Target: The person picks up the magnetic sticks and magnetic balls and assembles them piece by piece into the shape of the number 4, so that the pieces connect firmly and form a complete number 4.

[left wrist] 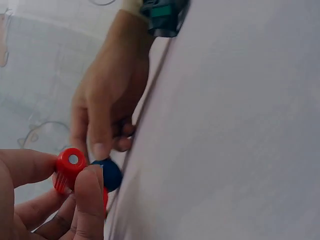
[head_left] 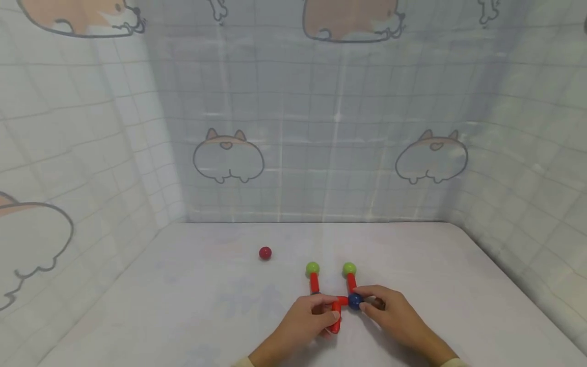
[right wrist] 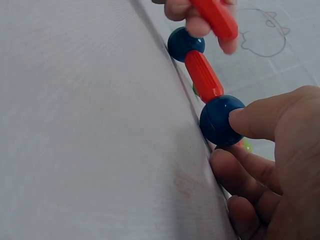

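Note:
My left hand (head_left: 302,318) grips a red magnetic rod (head_left: 336,320) between thumb and fingers. In the left wrist view, a pale metal disc shows on the end of that rod (left wrist: 71,162). My right hand (head_left: 394,312) pinches a blue ball (head_left: 355,301) at the near right corner of a joined shape. From this ball (right wrist: 221,120) a red connecting rod (right wrist: 203,75) runs to a second blue ball (right wrist: 185,44), mostly hidden by my left hand in the head view. Two other red rods (head_left: 314,283) lead away from the corners to lime-green balls (head_left: 313,269).
A loose red ball (head_left: 265,253) lies farther back and to the left on the white table (head_left: 183,306). Grid-patterned sheets with dog drawings (head_left: 330,112) stand behind the table and along both sides.

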`<action>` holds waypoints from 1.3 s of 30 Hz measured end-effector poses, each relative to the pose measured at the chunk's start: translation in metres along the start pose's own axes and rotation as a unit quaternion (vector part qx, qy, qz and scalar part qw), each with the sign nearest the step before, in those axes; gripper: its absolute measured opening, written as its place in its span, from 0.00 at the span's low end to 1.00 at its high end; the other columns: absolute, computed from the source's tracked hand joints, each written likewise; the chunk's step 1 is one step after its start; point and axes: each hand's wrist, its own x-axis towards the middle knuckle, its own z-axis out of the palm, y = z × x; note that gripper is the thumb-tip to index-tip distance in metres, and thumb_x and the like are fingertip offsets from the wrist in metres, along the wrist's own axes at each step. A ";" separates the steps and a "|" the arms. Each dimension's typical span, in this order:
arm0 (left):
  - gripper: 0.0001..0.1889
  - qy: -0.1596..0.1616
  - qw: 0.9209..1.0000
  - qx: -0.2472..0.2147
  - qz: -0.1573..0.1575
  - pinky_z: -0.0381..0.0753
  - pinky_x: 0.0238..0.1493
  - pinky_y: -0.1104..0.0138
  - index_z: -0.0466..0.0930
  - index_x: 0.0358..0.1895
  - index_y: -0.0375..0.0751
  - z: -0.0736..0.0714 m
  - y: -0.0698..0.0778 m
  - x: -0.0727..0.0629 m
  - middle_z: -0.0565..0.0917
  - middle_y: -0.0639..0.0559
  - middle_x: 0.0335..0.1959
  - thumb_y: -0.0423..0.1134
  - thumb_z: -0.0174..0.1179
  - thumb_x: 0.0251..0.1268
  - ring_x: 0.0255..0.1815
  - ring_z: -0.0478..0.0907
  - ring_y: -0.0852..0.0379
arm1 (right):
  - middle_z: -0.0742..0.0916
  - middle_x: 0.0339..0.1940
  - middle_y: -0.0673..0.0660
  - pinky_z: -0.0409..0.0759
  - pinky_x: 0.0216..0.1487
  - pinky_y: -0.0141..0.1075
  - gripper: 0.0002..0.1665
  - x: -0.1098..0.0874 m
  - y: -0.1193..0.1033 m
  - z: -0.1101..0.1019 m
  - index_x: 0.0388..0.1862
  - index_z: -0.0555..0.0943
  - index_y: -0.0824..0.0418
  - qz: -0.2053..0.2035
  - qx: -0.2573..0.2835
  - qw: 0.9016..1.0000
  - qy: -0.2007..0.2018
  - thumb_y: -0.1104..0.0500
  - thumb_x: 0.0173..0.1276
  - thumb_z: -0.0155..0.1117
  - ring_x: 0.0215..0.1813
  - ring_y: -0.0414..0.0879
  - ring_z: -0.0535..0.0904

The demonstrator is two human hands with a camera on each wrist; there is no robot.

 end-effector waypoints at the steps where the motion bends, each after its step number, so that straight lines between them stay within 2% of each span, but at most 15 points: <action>1: 0.16 -0.005 1.000 0.001 0.002 0.83 0.33 0.65 0.84 0.56 0.47 0.003 0.000 -0.001 0.83 0.54 0.32 0.40 0.67 0.66 0.25 0.81 0.55 | 0.86 0.51 0.48 0.80 0.38 0.31 0.18 0.000 0.000 0.000 0.56 0.84 0.50 0.002 0.002 1.000 -0.002 0.52 0.67 0.70 0.38 0.43 0.79; 9: 0.12 -0.019 1.000 -0.012 -0.009 0.84 0.33 0.64 0.81 0.51 0.50 0.012 0.000 -0.001 0.82 0.52 0.32 0.39 0.67 0.66 0.26 0.81 0.53 | 0.86 0.47 0.47 0.78 0.36 0.31 0.18 0.000 0.000 -0.001 0.56 0.84 0.50 -0.006 -0.012 1.000 -0.001 0.52 0.68 0.70 0.35 0.42 0.78; 20: 0.18 -0.044 0.999 -0.005 -0.026 0.82 0.33 0.63 0.83 0.54 0.53 0.011 0.001 0.001 0.84 0.55 0.35 0.37 0.72 0.59 0.33 0.79 0.54 | 0.86 0.47 0.49 0.79 0.37 0.32 0.19 0.001 -0.004 0.001 0.56 0.84 0.53 0.014 0.005 1.000 -0.003 0.52 0.66 0.71 0.37 0.43 0.79; 29: 0.23 -0.052 0.998 0.028 -0.001 0.82 0.30 0.65 0.85 0.57 0.57 0.013 0.001 0.004 0.83 0.57 0.34 0.37 0.74 0.57 0.33 0.77 0.55 | 0.86 0.48 0.47 0.80 0.38 0.32 0.20 0.002 -0.006 0.000 0.56 0.84 0.52 0.033 -0.003 0.999 0.002 0.52 0.66 0.72 0.38 0.43 0.79; 39: 0.23 -0.050 0.996 0.073 0.023 0.82 0.33 0.69 0.85 0.56 0.64 0.017 0.005 0.011 0.82 0.62 0.32 0.40 0.74 0.56 0.34 0.77 0.61 | 0.86 0.49 0.48 0.80 0.40 0.32 0.19 0.004 -0.007 0.000 0.56 0.83 0.53 -0.002 0.004 1.000 0.005 0.53 0.67 0.71 0.37 0.41 0.81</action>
